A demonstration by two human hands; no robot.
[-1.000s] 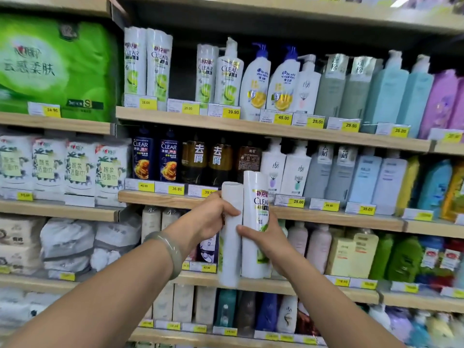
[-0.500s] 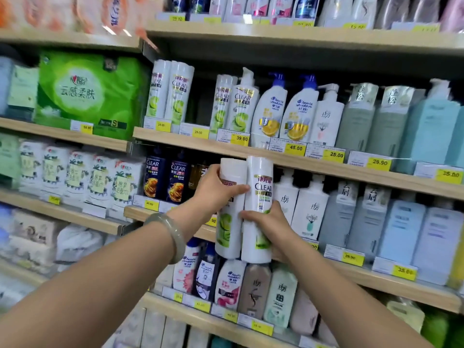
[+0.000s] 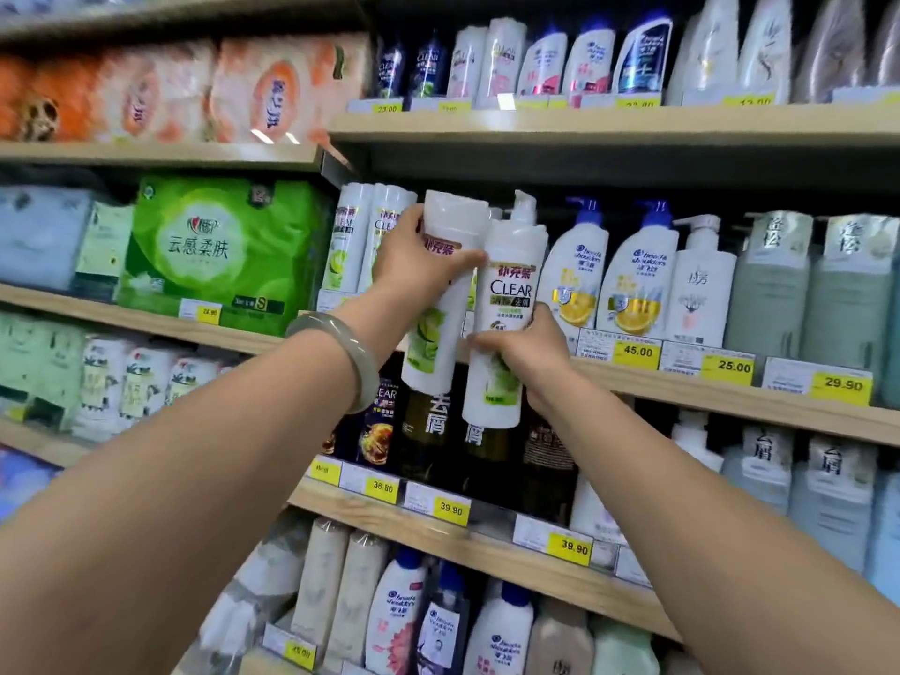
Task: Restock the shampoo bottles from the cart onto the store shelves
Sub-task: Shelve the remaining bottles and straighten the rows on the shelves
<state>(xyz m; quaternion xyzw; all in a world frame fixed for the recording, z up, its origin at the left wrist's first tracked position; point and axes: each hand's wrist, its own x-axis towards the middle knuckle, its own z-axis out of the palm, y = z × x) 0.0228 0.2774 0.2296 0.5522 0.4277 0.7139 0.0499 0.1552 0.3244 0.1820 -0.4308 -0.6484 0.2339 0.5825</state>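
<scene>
Two white CLEAR shampoo bottles with green lime labels are held up in front of the shelves. My left hand (image 3: 419, 265), with a pale bangle on the wrist, grips the left bottle (image 3: 438, 333) around its upper half. My right hand (image 3: 523, 350) grips the right bottle (image 3: 509, 294) low on its body. Both bottles stand upright, side by side, level with the wooden shelf (image 3: 730, 382). Just behind and left of them, two matching CLEAR bottles (image 3: 363, 246) stand on that shelf. A white pump bottle (image 3: 523, 211) is partly hidden behind the held ones. No cart is in view.
Head & Shoulders pump bottles (image 3: 609, 280) and grey-green bottles (image 3: 803, 289) fill the shelf to the right. Dark bottles (image 3: 428, 431) stand on the shelf below. A green tissue pack (image 3: 219, 250) sits to the left. Yellow price tags (image 3: 638, 353) line the shelf edges.
Both hands have raised the two bottles from the lower shelf level up to the shelf with the matching CLEAR bottles. The view has tilted upward.
</scene>
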